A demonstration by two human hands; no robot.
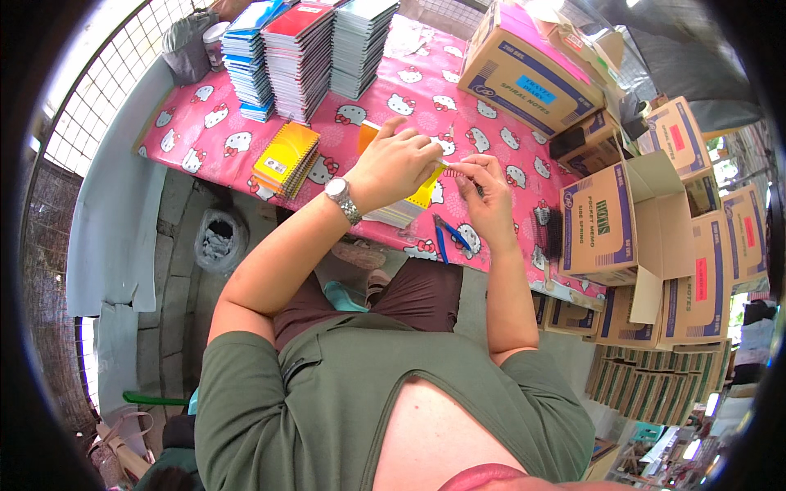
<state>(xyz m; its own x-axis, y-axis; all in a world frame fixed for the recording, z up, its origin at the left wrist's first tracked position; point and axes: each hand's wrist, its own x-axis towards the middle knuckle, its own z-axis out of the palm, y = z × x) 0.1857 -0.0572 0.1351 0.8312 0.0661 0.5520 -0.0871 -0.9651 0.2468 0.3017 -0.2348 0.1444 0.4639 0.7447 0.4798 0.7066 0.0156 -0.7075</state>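
Observation:
My left hand [395,161], with a metal watch on its wrist, grips a small yellow-covered notebook [423,195] that rests on a short stack of the same pads [391,213]. My right hand [489,186] pinches a thin wire spiral [455,171] at the notebook's edge, right beside the left fingers. Blue-handled pliers [446,236] lie on the pink patterned tablecloth [467,123] just below my right hand.
A pile of yellow spiral notebooks [286,159] lies at the left. Three tall stacks of notebooks [303,53] stand at the back. Cardboard boxes [532,69] crowd the right, one open [622,217]. Black spirals [547,231] lie near it.

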